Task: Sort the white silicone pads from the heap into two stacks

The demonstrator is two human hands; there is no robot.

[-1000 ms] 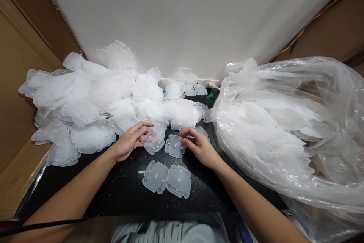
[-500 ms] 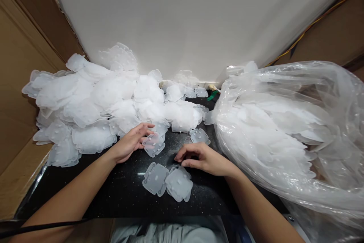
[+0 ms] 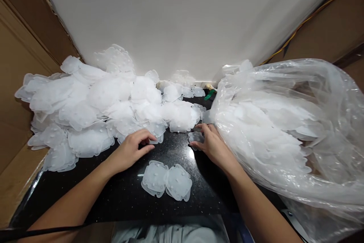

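Observation:
Two small overlapping stacks of translucent white plastic pieces with raised dots, a left stack (image 3: pixel 155 178) and a right stack (image 3: pixel 179 183), lie side by side in front of me. My left hand (image 3: pixel 135 147) hovers beyond the left stack, at the near edge of the big pile (image 3: pixel 110 95). Its fingers are curved, thumb apart, with nothing between them. My right hand (image 3: pixel 212 142) reaches over a single loose plastic piece (image 3: pixel 195 137) near the bag. Thumb and fingers are spread about that piece, which still lies on the black speckled tabletop (image 3: pixel 122 197).
A large clear plastic bag (image 3: pixel 256 182) full of the same pieces lies open on the right. Cardboard (image 3: pixel 17 46) stands at the left, and a pale wall (image 3: pixel 170 19) rises behind. Green tape (image 3: pixel 209 94) sticks out near the wall's foot.
The dotted piece by my left hand has left its spot, and the left stack's top looks different. My right hand has moved away and right, to the loose piece.

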